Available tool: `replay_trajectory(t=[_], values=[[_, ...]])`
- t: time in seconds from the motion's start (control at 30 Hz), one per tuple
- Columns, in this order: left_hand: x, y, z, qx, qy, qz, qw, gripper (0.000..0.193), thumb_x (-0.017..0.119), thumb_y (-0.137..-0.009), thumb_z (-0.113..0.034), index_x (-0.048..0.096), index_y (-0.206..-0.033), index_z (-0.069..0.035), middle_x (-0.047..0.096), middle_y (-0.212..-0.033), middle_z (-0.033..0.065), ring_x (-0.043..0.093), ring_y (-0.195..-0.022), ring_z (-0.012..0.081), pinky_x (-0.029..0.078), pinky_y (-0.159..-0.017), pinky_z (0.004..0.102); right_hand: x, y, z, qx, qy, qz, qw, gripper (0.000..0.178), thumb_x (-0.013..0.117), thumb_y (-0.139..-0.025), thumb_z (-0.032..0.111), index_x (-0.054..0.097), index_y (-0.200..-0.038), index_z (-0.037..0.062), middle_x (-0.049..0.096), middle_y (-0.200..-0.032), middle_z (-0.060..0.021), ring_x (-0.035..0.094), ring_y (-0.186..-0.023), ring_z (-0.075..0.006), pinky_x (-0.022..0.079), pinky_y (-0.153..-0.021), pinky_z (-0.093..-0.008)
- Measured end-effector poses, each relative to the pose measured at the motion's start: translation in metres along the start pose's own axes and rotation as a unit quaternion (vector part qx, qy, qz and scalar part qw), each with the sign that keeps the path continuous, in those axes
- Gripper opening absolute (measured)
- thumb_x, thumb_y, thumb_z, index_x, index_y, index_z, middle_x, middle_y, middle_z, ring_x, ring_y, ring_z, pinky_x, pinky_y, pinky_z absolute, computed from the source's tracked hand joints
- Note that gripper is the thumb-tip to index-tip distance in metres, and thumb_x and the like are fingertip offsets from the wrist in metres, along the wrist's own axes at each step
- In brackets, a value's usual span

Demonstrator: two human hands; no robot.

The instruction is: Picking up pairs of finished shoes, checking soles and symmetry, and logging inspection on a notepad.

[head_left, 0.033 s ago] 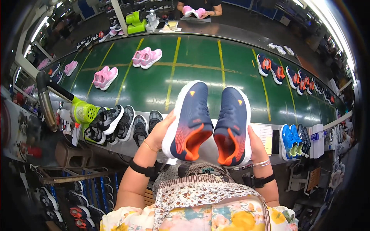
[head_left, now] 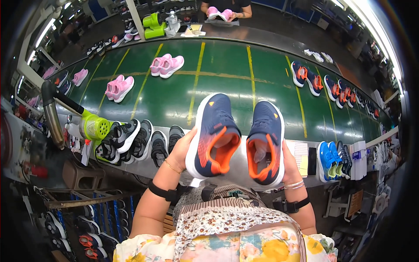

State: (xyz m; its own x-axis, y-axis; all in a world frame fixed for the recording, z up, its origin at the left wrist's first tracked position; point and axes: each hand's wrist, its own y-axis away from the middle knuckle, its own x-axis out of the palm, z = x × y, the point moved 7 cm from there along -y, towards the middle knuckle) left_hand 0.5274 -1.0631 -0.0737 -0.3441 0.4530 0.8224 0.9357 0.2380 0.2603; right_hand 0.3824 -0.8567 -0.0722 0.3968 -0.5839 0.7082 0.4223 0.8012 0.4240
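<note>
My left hand (head_left: 181, 150) grips a navy sneaker (head_left: 223, 114) with an orange lining and white sole by its outer side. Its mate, a second navy sneaker (head_left: 264, 118), is held the same way in my right hand (head_left: 290, 165). Both shoes are raised side by side over the bench edge, toes pointing away and a narrow gap between them. Their openings face me, and pale stuffing shows inside the right one. The fingertips beneath the soles are hidden.
A green conveyor belt (head_left: 227, 78) with yellow lines carries pink sneakers (head_left: 119, 89) on the left and navy sneakers (head_left: 307, 78) on the right. Black shoes (head_left: 142, 139) and a lime-green blower nozzle (head_left: 97, 126) stand left, blue sneakers (head_left: 328, 159) right. Across the belt, a person's hands hold pink shoes (head_left: 219, 14).
Both sneakers have tipped back toward me, so their openings and orange linings show more fully. My hands keep their hold on them.
</note>
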Motion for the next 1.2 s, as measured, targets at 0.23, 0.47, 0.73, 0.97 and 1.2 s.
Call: replay_trajectory(t=[0.23,0.47,0.73,0.97,1.2], values=[[0.017,-0.014,0.035,-0.028,0.242,-0.005,0.970,0.042,0.040,-0.091,-0.027,0.041,-0.126,-0.003,0.050,-0.122,0.0177,0.052,-0.107,0.0343,0.041,-0.092,0.0515,0.027,-0.020,-0.032,0.015,-0.183,-0.006,0.983,0.044,0.038,-0.092,0.040,0.048,-0.117,0.0056,0.057,-0.111,-0.0116,0.057,-0.099,-0.0267,0.045,-0.091,-0.0399],[0.024,-0.017,0.050,-0.041,0.215,-0.011,0.976,0.041,0.029,-0.094,-0.034,0.047,-0.122,-0.010,0.052,-0.121,0.0093,0.052,-0.109,0.0272,0.040,-0.096,0.0452,0.040,-0.026,-0.034,-0.001,-0.202,0.012,0.979,0.040,0.038,-0.092,0.037,0.049,-0.117,0.0067,0.057,-0.112,-0.0103,0.056,-0.101,-0.0250,0.045,-0.091,-0.0395],[0.027,-0.017,0.054,-0.050,0.280,-0.009,0.959,0.041,0.030,-0.094,-0.035,0.046,-0.124,-0.012,0.052,-0.122,0.0105,0.051,-0.109,0.0295,0.039,-0.095,0.0491,0.049,-0.027,-0.039,0.031,-0.274,0.037,0.960,0.036,0.044,-0.091,0.029,0.046,-0.119,0.0058,0.057,-0.112,-0.0078,0.055,-0.103,-0.0201,0.042,-0.095,-0.0347],[-0.020,-0.020,0.065,-0.043,0.141,-0.059,0.987,0.043,0.038,-0.093,-0.035,0.043,-0.126,-0.008,0.053,-0.120,0.0100,0.053,-0.108,0.0227,0.041,-0.096,0.0363,0.016,-0.038,-0.049,0.048,-0.213,0.026,0.976,0.043,0.037,-0.093,0.037,0.046,-0.121,0.0063,0.057,-0.111,-0.0102,0.056,-0.101,-0.0213,0.044,-0.091,-0.0361],[-0.127,-0.005,0.106,-0.075,-0.465,-0.032,0.882,0.049,0.043,-0.090,-0.013,0.030,-0.137,-0.011,0.044,-0.129,0.0040,0.045,-0.106,0.0129,0.037,-0.087,0.0248,-0.117,-0.050,-0.087,0.098,0.563,-0.135,0.809,0.049,0.044,-0.092,0.033,0.035,-0.131,0.0040,0.051,-0.119,-0.0095,0.049,-0.108,-0.0192,0.045,-0.079,-0.0338]])
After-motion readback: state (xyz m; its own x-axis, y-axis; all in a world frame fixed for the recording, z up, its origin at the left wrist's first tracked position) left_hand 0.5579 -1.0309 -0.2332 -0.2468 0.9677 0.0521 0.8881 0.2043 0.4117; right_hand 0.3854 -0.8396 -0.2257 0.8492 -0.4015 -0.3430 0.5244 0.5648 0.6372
